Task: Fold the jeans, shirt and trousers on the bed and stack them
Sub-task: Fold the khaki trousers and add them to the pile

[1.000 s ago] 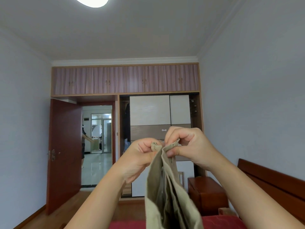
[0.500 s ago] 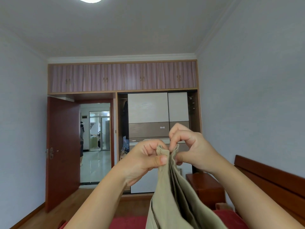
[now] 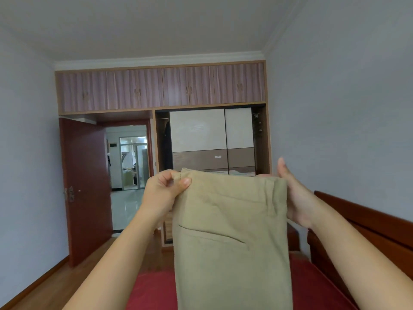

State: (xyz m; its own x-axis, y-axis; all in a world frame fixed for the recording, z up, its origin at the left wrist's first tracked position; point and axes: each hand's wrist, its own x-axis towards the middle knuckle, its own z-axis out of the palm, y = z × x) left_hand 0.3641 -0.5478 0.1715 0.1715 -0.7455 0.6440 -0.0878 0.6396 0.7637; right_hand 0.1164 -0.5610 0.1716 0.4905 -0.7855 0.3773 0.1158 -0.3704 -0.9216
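1. Close before me, the trousers (image 3: 232, 231) hung flat in the air between my two hands. They were khaki, with the waistband uppermost and a slanted pocket slit facing me. Their lower part ran out of view past the bottom edge.
2. My left hand (image 3: 163, 191) pinched the top left corner of the waistband, with the thumb on the near side and the fingers curled behind it.
3. My right hand (image 3: 295, 198) lay against the top right edge of the cloth. The thumb was raised free above it and the fingers were hidden behind the fabric, so I could not tell whether they were clamped on it.
4. Beneath the trousers lay the bed (image 3: 154, 291) with its red cover. I could not see whether the hanging cloth touched it.
5. To my right, the dark wooden headboard (image 3: 368, 227) ran along the wall.
6. Farther off on the left, the wooden floor (image 3: 55, 280) led to a red-brown door (image 3: 87, 186), which stood open on a bright tiled room.
7. Against the far wall stood the wardrobe (image 3: 212, 139) with pale and brown sliding panels, and a row of wood-grain upper cabinets (image 3: 161, 88) ran above it.
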